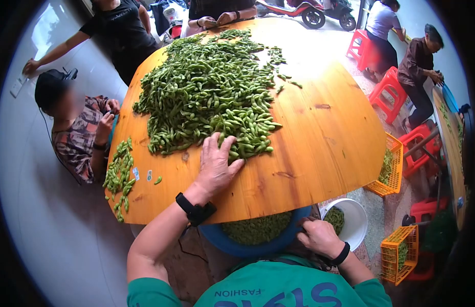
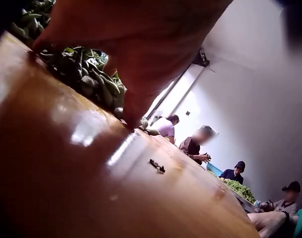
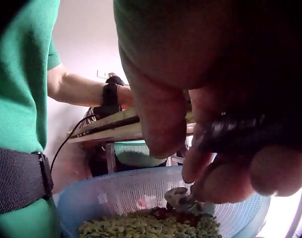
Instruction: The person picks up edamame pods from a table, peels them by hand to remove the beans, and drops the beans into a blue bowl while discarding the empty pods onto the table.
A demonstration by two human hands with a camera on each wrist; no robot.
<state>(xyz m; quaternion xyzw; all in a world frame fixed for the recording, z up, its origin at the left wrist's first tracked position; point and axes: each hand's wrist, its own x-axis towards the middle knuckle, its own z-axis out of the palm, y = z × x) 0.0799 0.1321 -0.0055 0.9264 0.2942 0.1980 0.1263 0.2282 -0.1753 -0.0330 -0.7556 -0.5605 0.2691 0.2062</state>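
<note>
A big heap of green soybean pods [image 1: 206,87] covers the far part of the round wooden table [image 1: 319,148]. My left hand [image 1: 217,161] rests at the heap's near edge, fingers extended onto the pods; in the left wrist view, thumb and fingertips reach down to the tabletop beside pods [image 2: 89,82]. Below the table edge, my right hand [image 1: 322,238] is over the right rim of a blue basket [image 1: 213,238]. Its fingers curl round a dark, shiny strip-like thing [image 3: 235,133] whose kind I cannot tell. Shelled beans [image 3: 151,227] lie in the basket.
A white bucket [image 1: 359,222] with green contents stands right of the basket. Loose pods [image 1: 119,174] lie at the table's left. Orange crates [image 1: 393,250] and red stools [image 1: 388,94] stand on the right. People work around this table and another table [image 1: 449,158].
</note>
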